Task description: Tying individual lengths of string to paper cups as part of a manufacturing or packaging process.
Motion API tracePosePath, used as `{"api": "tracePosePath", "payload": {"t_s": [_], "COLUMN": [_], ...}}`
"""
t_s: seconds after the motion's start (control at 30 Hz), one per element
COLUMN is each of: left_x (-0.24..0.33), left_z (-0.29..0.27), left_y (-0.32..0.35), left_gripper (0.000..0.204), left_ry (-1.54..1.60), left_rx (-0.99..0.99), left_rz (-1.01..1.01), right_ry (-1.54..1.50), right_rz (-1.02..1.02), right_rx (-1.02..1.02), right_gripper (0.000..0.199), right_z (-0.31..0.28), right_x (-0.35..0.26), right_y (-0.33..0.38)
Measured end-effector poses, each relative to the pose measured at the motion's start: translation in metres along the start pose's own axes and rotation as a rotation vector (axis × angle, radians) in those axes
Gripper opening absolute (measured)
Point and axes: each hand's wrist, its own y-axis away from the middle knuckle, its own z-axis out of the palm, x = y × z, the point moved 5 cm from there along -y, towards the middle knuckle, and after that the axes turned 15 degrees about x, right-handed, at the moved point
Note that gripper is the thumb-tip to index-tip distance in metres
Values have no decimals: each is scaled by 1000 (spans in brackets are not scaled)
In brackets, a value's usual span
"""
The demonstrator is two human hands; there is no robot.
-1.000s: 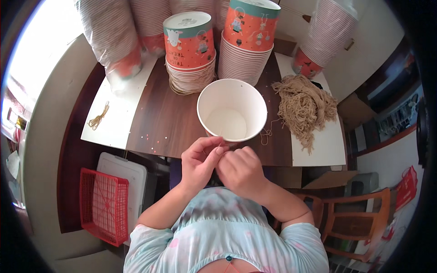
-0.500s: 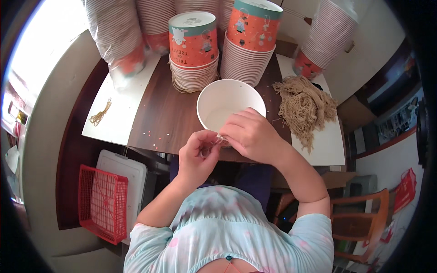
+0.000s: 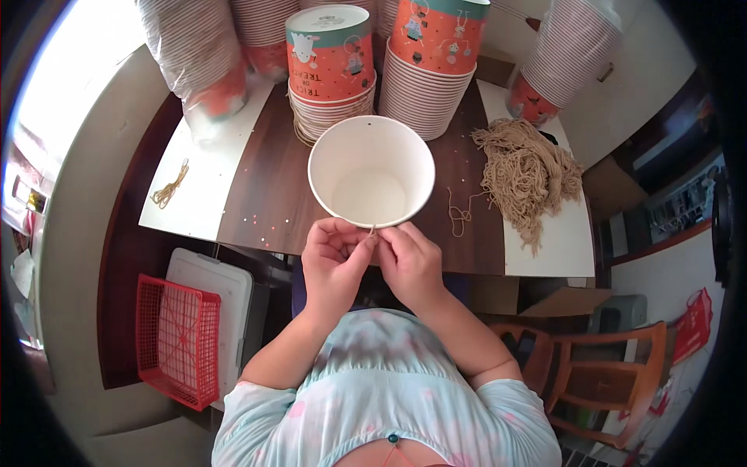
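Note:
A white-lined paper bucket [image 3: 372, 159] stands mouth up at the table's near edge, with a small dark hole in its far wall just below the rim. At its near rim, my left hand [image 3: 333, 253] and my right hand [image 3: 410, 261] meet, fingertips almost touching. Between them shows a short bit of thin cord [image 3: 372, 231], pinched by both hands. Where the cord runs below the fingers is hidden. Right of the bucket, a loose cord strand [image 3: 461, 215] lies on the wood beside a heap of tan cord [image 3: 529, 175].
Behind the bucket stand upside-down stacks of orange printed buckets [image 3: 331, 66], the left one with cords around its rims, and another stack [image 3: 428, 97]. Plastic-wrapped stacks [image 3: 187, 62] flank them. A small cord bundle [image 3: 171, 185] lies left. Below sits a red basket [image 3: 179, 342]; a wooden chair [image 3: 607, 373] is right.
My right hand has come down from over the bucket's near right rim to beside my left hand. The bucket has shifted left. The loose strand at right now shows more fully.

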Motion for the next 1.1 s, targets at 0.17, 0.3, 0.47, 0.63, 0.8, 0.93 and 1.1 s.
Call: {"api": "tracePosePath", "payload": {"t_s": [0.17,0.3,0.47,0.63,0.8,0.93,1.1], "left_x": [-5,-6,-17,-9,-12,-5,11], "left_z": [-9,-7,-16,-10,-16,-13,-3], "left_y": [-5,-3,-2,2,9,6,7], "left_gripper": [21,24,28,34,18,9,7], "left_ry": [70,104,138,121,-178,-422,-512], "left_rx": [26,30,19,67,45,3,-31], "left_rz": [-51,-105,-255,-208,101,358,471], "right_ry": [-817,-1265,-1440,-1415,-1348,-1315,-1295], "right_rz": [952,1446,1622,1534,1600,1607,1619], "right_rx": [-122,-146,-150,-166,-115,-89,-71], "right_gripper": [17,19,17,18,14,11,11], "right_z": [24,37,45,44,40,42,41], "right_x": [23,14,11,14,14,19,21], "right_y": [15,31,40,44,43,42,43]}}
